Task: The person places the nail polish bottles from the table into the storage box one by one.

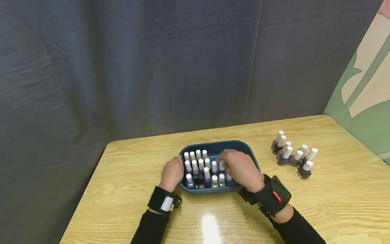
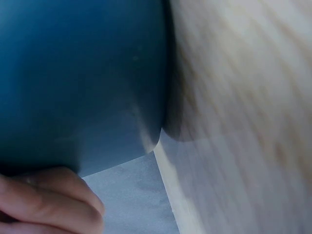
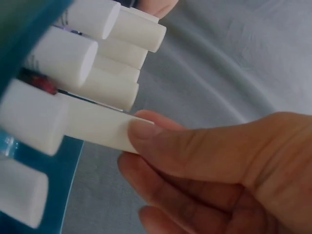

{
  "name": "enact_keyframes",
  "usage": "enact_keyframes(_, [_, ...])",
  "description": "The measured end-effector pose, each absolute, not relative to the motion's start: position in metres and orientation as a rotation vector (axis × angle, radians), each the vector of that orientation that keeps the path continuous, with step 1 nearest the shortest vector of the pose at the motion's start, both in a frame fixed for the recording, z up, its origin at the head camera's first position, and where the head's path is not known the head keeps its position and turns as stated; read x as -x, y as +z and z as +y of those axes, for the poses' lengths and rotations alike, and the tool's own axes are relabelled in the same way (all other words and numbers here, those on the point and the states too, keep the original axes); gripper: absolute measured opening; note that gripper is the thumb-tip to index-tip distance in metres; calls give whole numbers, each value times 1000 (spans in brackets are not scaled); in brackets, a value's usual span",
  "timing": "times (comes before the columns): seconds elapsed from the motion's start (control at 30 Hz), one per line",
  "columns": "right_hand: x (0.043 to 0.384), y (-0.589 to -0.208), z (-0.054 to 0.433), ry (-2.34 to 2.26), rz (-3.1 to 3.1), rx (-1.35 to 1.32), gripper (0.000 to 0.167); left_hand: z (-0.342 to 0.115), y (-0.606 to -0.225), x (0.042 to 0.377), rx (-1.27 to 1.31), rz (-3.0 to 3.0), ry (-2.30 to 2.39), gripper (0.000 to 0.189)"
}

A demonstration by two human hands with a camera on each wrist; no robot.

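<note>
A dark blue plastic bin (image 1: 236, 145) stands on the table, holding several nail polish bottles upright in rows, nearly all with white caps. At its left end my left hand (image 1: 172, 173) grips the rim; the left wrist view shows curled fingers (image 2: 58, 202) against the bin's outer wall. Over the right half of the bin, my right hand (image 1: 242, 169) reaches down among the bottles. Thumb and fingertips pinch the white cap (image 3: 100, 124) of a nail polish bottle (image 1: 221, 171) that looks red. Its lower part is hidden behind neighbouring bottles.
Right of the bin, a loose group of white-capped nail polish bottles (image 1: 295, 159) stands on the wooden table (image 1: 134, 162), mostly purple and dark shades. A dark grey cloth (image 1: 182, 67) hangs behind the table's far edge.
</note>
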State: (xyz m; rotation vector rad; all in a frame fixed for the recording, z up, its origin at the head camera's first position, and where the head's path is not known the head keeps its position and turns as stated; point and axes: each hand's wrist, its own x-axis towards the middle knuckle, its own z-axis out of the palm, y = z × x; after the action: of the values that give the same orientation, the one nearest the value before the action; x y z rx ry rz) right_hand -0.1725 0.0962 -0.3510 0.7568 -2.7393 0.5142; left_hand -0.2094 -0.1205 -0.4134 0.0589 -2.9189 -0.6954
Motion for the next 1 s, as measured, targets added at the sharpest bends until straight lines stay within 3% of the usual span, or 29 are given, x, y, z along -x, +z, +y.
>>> enact_keyframes(0.7, [176,-354,98,530,-2750,-735,16,-120,-411,208,-68,-2934,-711,46])
enact_keyframes(1.0, [186,-332,134,609,-2798,-577,15,-120,-411,208,-81,-2943,-723,47])
